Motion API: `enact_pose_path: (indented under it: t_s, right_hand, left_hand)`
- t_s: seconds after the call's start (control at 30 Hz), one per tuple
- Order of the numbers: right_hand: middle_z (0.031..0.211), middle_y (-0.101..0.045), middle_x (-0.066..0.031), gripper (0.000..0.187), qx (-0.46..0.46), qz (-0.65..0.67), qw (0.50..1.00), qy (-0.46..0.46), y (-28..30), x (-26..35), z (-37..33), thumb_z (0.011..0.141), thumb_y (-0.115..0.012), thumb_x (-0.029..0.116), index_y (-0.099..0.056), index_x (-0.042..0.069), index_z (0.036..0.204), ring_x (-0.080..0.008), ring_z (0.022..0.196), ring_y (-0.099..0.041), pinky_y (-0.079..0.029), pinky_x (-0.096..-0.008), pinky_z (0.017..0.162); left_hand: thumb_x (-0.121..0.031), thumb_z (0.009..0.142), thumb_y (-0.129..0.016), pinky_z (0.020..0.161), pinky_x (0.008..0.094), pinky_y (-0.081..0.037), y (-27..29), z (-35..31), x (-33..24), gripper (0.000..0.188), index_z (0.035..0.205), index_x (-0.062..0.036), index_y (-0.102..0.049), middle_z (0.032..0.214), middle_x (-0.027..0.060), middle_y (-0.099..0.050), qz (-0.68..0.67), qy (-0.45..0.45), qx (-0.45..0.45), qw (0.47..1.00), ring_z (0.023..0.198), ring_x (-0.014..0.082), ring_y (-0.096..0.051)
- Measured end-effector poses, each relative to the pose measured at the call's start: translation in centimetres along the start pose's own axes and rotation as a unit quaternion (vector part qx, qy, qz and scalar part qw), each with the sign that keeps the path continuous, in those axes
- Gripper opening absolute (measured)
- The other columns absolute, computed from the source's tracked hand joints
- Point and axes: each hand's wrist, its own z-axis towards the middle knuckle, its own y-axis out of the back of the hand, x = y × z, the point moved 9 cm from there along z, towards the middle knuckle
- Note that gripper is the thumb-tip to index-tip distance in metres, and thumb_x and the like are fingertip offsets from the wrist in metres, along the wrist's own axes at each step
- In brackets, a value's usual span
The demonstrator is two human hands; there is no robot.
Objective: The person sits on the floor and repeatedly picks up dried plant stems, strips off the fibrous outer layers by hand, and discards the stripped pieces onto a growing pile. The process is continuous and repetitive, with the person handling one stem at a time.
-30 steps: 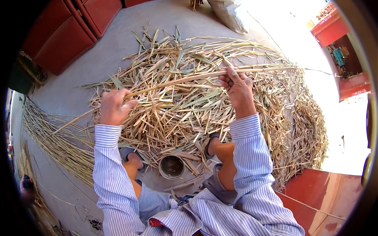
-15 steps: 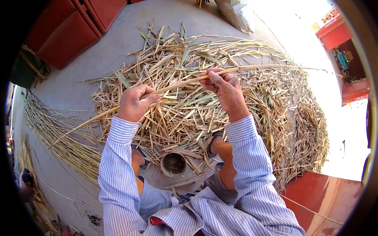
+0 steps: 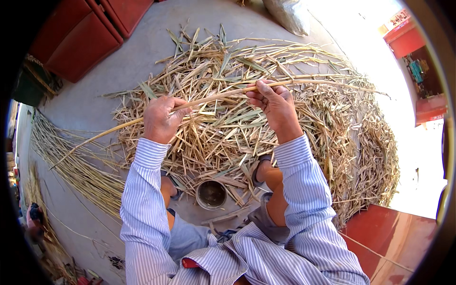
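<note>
A long, thin, yellowish reed stalk [image 3: 216,97] runs across in front of me, its left end low and its right part bent toward the far right. My left hand [image 3: 161,118] is closed round it, thumb and fingers gripping it left of the middle. With thumb and fingertips my right hand [image 3: 275,107] pinches the stalk farther along. Beneath both hands spreads a broad heap of dry leaf sheaths and husks [image 3: 223,137]. The stalk is held above this heap. Between my feet stands a small round metal bowl [image 3: 211,194] with dark contents I cannot make out.
A bundle of thin stalks [image 3: 80,161] lies on the floor at left. Red cabinets or seats [image 3: 76,38] stand at far left, a pale sack [image 3: 289,16] at the far edge. At lower right is a red surface [image 3: 370,232] with a cord across it.
The stalk's left end has shifted slightly left and up, and its right end a little down. Both hands keep their hold, with the right hand moved slightly right.
</note>
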Motion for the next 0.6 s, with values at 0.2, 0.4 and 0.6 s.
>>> enact_pose_path:
  t_s: [0.2,0.4,0.6]
  right_hand:
    - [0.093,-0.071,-0.0128,0.02,-0.037,-0.039,0.999,-0.004,1.2,0.4,-0.3,0.094,-0.062,0.016,-0.06,0.0,0.105,-0.0173,0.08,-0.07,-0.06,-0.0244,0.068]
    - [0.093,-0.071,-0.0124,0.02,-0.016,-0.027,0.999,-0.015,-0.5,-0.8,-0.9,0.092,-0.064,0.018,-0.06,0.001,0.103,-0.0168,0.079,-0.071,-0.059,-0.0228,0.067]
    - [0.096,-0.069,-0.0119,0.022,0.024,0.014,0.999,-0.043,-3.7,-3.0,-1.2,0.094,-0.062,0.019,-0.06,0.0,0.105,-0.0186,0.084,-0.07,-0.059,-0.0267,0.073]
  left_hand:
    - [-0.024,0.078,-0.077,0.072,0.0375,-0.044,2.7,-1.0,7.8,0.027,0.094,-0.0056,-0.067,0.075,0.0057,-0.068,-0.364,0.285,-0.122,0.878,0.068,0.0222,-0.062]
    - [-0.035,0.082,-0.071,0.08,0.0376,-0.042,5.4,1.8,-1.3,0.033,0.097,-0.0057,-0.066,0.081,0.0058,-0.069,0.261,-0.053,-0.168,0.949,0.082,0.0228,-0.062]
    - [-0.027,0.076,-0.074,0.07,0.0367,-0.04,-2.2,1.5,-4.7,0.02,0.079,-0.0087,-0.068,0.071,0.0044,-0.065,0.115,-0.108,0.047,0.986,0.072,0.0215,-0.061]
